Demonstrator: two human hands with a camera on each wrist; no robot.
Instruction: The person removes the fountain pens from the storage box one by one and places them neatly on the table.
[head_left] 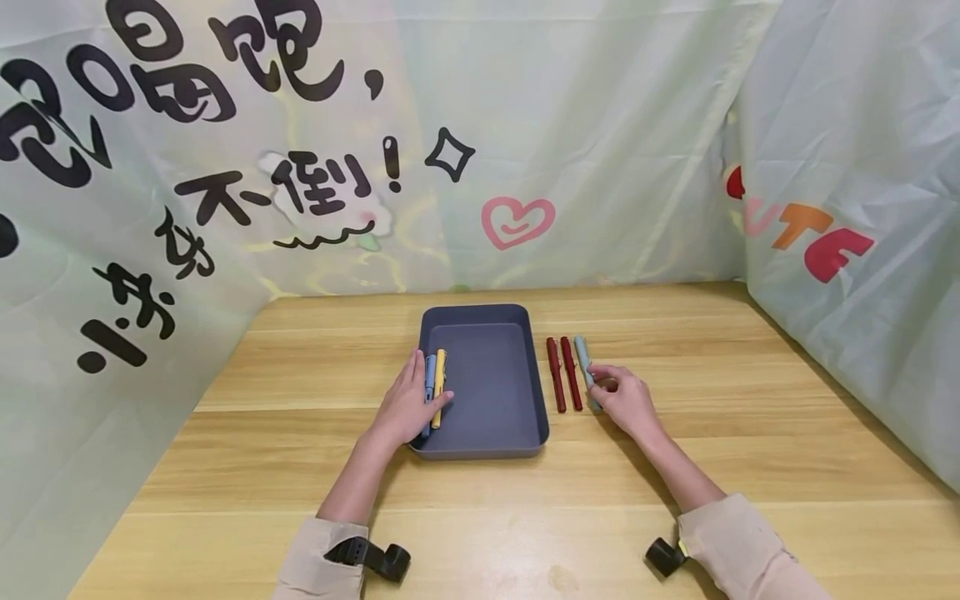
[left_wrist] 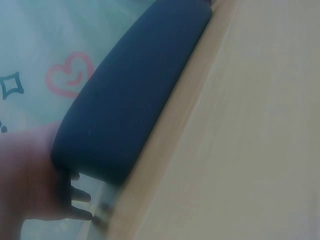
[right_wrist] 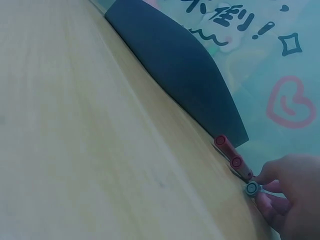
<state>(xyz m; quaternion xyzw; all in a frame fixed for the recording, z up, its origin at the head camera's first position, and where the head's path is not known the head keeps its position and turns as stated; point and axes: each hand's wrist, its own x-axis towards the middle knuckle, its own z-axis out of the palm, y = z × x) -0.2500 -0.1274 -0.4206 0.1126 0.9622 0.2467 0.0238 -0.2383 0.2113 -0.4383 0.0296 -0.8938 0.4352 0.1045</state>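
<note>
Standing by the desk, here's what I've got, biggest thing down to smallest:

Table: light wooden top point(head_left: 750, 467), printed sheets hung all round it.

Tray: dark grey tray point(head_left: 495, 392) in the middle of the table, long side running away from the person.

Left hand: left hand point(head_left: 408, 408) lies over the tray's left rim, fingers mostly straight and resting on the pens inside, thumb tucked against the yellow one. Doesn't look like a real grip, more of a press.

Right hand: right hand point(head_left: 626, 400) is on the table right of the tray, fingertips pinched on the near end of the grey-blue pen.

Pens in tray: a yellow pen point(head_left: 438, 377) and a blue pen point(head_left: 429, 383), side by side against the left wall.

Pens outside: two red pens point(head_left: 564, 373) lying parallel just right of the tray, then the grey-blue pen point(head_left: 583, 365) just beside them, still down on the wood.

Progress, my guess: two pens in, three still out, so a bit under halfway. The grey-blue one looks like it's next.
</note>
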